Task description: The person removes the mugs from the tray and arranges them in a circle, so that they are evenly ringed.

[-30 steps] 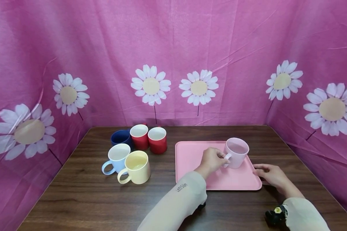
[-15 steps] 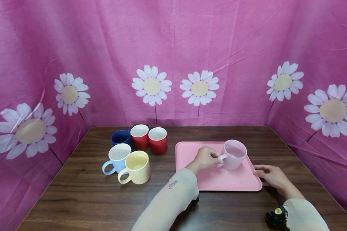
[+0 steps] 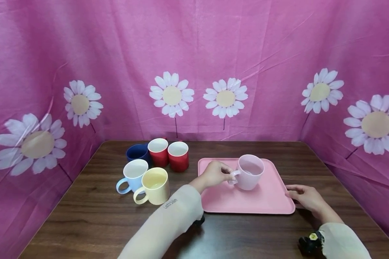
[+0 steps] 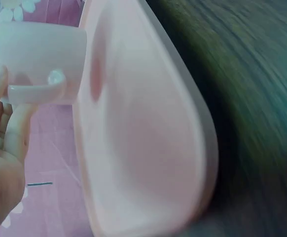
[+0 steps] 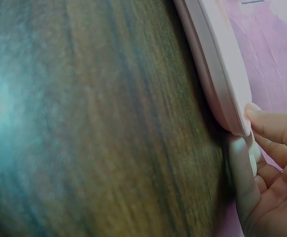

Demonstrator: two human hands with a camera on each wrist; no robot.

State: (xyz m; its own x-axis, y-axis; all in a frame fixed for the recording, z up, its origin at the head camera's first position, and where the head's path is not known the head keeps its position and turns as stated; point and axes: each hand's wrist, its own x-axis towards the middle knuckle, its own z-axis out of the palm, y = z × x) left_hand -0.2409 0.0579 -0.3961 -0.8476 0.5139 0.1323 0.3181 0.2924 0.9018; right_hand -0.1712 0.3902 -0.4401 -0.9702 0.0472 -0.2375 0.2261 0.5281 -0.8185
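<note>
A pale pink mug is upright over the pink tray, seemingly just above its surface, where the left wrist view shows a shadow under it. My left hand pinches the mug's handle, which points left. At the tray's right edge, my right hand grips the rim. In the right wrist view, the thumb lies on one side of that edge and a finger on the other.
Left of the tray stand a yellow mug, a light blue mug, a dark blue mug and two red mugs, one beside the other. A pink flowered cloth hangs around the wooden table.
My left hand has carried the pink mug leftward, from the tray's right side toward its middle. The right hand keeps its hold on the tray's edge.
</note>
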